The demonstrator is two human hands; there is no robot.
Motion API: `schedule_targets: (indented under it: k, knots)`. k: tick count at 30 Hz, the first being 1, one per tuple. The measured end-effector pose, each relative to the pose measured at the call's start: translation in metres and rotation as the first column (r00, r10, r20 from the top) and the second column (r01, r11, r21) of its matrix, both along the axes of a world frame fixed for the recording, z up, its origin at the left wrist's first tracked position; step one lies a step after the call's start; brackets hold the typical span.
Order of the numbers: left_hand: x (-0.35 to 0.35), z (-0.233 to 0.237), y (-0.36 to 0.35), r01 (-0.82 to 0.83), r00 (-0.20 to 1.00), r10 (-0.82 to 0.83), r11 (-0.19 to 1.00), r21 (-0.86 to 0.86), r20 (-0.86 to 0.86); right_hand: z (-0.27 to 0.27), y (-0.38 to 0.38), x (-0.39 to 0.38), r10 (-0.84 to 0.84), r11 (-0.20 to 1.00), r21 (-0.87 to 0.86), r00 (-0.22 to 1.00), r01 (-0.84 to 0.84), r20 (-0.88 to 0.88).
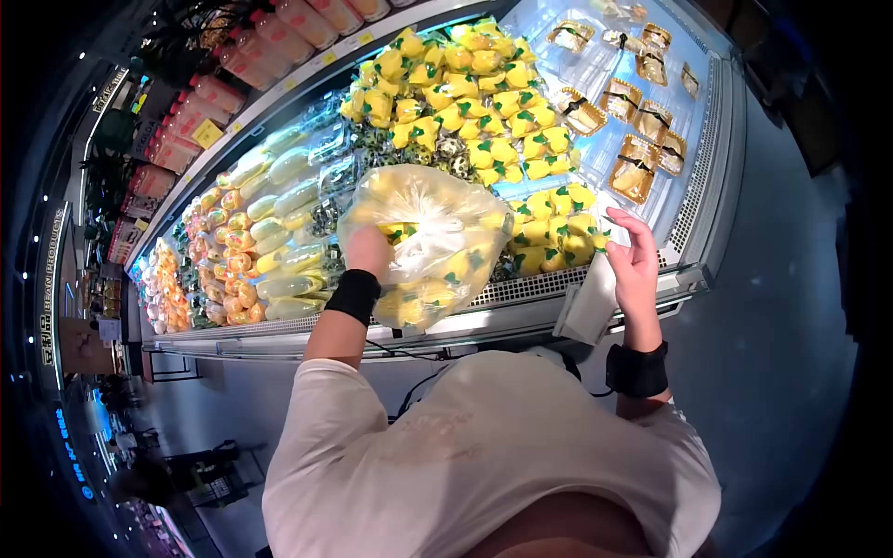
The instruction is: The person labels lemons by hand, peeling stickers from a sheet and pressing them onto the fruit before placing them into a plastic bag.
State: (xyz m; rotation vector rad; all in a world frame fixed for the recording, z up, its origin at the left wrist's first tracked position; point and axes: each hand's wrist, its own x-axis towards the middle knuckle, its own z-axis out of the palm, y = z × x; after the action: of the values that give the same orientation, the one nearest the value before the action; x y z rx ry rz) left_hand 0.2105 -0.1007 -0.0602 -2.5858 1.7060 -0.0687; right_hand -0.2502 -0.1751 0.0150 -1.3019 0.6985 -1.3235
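A large clear plastic bag with yellow, green-marked packages inside hangs over the front of the display case. My left hand is at the bag's left side, partly behind or inside the plastic, its fingers hidden. To the right, my right hand is raised with fingers apart, beside a small stack of yellow packages. Nothing shows between its fingers. Behind the bag lies a bigger pile of yellow packages. A pale box-like holder sits at the case edge, just left of my right hand.
The refrigerated case has a perforated metal rim. Brown trays of packed food lie at the right; wrapped pale vegetables and orange produce fill the left. Pink bottles line the upper shelf. A cart stands lower left.
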Motion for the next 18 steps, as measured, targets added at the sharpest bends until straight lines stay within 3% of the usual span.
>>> schedule_targets:
  k: [4,9,11,13,14,15,16,17,18]
  knots:
    - [-0.009,0.006,0.013,0.089,0.994,-0.087,0.996,-0.026,0.065,0.004,0.001,0.006,0.032,0.997,0.067,0.999,-0.030,-0.026]
    - [-0.031,0.055,0.034,-0.002,1.000,0.003,0.998,-0.064,0.017,0.009,-0.004,0.023,0.103,0.994,0.044,0.995,-0.102,-0.014]
    - [-0.031,0.082,0.034,0.100,0.986,-0.155,0.834,-0.542,-0.057,0.014,-0.005,0.030,0.180,0.980,0.087,0.983,-0.177,-0.023]
    - [-0.033,0.102,0.029,0.062,0.968,-0.221,0.667,-0.742,-0.118,0.016,-0.004,0.039,0.201,0.978,0.059,0.979,-0.200,-0.022]
    - [-0.038,0.110,0.028,0.049,0.971,-0.205,0.667,-0.744,-0.120,0.020,-0.003,0.045,0.181,0.983,0.039,0.983,-0.180,-0.017]
    - [-0.044,0.118,0.025,-0.158,0.877,-0.288,0.583,-0.797,-0.385,0.023,-0.002,0.050,0.158,0.987,0.014,0.987,-0.158,-0.011]
    - [-0.050,0.122,0.022,-0.369,0.703,-0.396,0.506,-0.779,-0.591,0.025,-0.001,0.054,0.154,0.988,0.001,0.988,-0.154,0.005]
    - [-0.054,0.123,0.020,-0.373,0.708,-0.395,0.494,-0.785,-0.585,0.027,-0.002,0.055,0.164,0.986,-0.010,0.986,-0.164,0.004]
    - [-0.058,0.123,0.019,-0.508,0.547,-0.512,0.427,-0.748,-0.663,0.029,-0.002,0.055,0.195,0.981,-0.003,0.981,-0.195,0.017]
